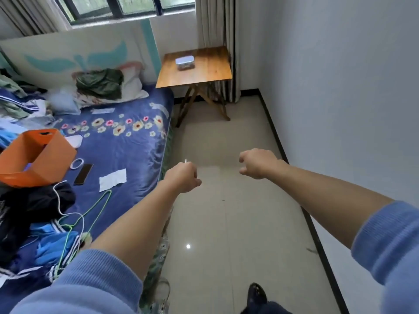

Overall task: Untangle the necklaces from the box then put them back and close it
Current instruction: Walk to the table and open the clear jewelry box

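Two hands reach forward over the floor, both loosely curled and grasping nothing identifiable, though a small pale glint shows at the left hand [181, 177]. The closed box [185, 63] sits on the wooden table [210, 73], well ahead of the fingers; the right hand [258, 164] lies slightly nearer.

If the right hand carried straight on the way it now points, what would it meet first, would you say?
Nothing near: the right hand has only open floor ahead. Farther on stands the wooden table bearing the box, though depth is unclear.
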{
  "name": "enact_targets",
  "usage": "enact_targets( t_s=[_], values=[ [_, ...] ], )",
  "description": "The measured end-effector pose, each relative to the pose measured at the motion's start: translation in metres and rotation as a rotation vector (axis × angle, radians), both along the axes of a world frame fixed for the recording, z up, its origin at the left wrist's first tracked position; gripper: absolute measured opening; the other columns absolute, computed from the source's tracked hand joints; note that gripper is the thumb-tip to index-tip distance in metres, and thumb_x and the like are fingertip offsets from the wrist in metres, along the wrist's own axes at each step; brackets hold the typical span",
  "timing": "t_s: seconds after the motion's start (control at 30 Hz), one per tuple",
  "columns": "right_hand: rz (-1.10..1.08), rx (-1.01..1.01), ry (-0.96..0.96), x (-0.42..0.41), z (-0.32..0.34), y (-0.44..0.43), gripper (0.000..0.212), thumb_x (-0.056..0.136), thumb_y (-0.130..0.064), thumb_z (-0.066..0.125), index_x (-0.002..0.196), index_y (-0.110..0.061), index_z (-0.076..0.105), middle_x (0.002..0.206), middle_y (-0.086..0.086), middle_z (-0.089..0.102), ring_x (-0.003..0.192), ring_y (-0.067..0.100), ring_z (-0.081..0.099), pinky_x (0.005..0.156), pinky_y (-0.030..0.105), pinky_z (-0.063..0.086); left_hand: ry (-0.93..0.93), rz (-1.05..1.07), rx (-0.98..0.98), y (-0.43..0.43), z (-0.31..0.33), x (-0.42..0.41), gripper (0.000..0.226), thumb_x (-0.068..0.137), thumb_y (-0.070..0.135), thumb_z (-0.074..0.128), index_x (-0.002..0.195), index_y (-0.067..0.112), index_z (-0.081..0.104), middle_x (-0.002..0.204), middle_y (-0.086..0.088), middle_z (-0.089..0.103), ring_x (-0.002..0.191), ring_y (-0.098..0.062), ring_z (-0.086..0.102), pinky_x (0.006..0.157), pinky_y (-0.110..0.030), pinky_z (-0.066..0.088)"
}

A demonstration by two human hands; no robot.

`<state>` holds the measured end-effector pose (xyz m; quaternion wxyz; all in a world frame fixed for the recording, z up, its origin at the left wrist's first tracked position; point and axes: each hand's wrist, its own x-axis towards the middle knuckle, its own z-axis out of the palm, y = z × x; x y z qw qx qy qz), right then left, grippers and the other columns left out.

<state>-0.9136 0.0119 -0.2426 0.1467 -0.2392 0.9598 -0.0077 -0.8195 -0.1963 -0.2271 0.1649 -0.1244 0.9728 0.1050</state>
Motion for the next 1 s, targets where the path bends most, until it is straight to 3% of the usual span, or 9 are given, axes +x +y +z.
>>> enact_targets(
  t_s=[0.37, 0.7, 1.0],
  values=[
    [0.092, -0.007, 0.007, -0.230, -0.003, -0.126, 0.038, 0.090, -0.044, 0.056, 0.122, -0.024, 0.056, 0.122, 0.007, 0.061, 0.108, 0.030, 0.059, 0.080, 0.035, 0.045, 0.020, 0.105, 0.063, -0.120, -0.012, -0.202, 0.021, 0.086, 0.036, 0.065, 0.093, 0.016, 0.069, 0.098, -0.006, 0.069, 0.092, -0.026, 0.065, 0.081, -0.037, 0.055],
    [-0.040, -0.074, -0.008, -0.427, 0.011, -0.229, 0.035, 0.088, -0.045, 0.055, 0.119, -0.029, 0.057, 0.121, 0.001, 0.061, 0.105, 0.025, 0.059, 0.074, 0.032, 0.041, 0.010, 0.063, 0.076, -0.247, -0.004, -0.408, 0.018, 0.088, 0.037, 0.062, 0.087, 0.018, 0.062, 0.098, -0.005, 0.066, 0.088, -0.025, 0.062, 0.070, -0.030, 0.047],
    [-0.032, -0.058, -0.053, -0.605, -0.020, -0.306, 0.036, 0.089, -0.045, 0.055, 0.121, -0.028, 0.056, 0.122, 0.002, 0.061, 0.107, 0.026, 0.059, 0.078, 0.034, 0.043, -0.010, 0.038, 0.076, -0.319, -0.033, -0.592, 0.018, 0.087, 0.040, 0.064, 0.087, 0.022, 0.064, 0.094, -0.003, 0.066, 0.083, -0.022, 0.064, 0.069, -0.030, 0.052]
  ],
)
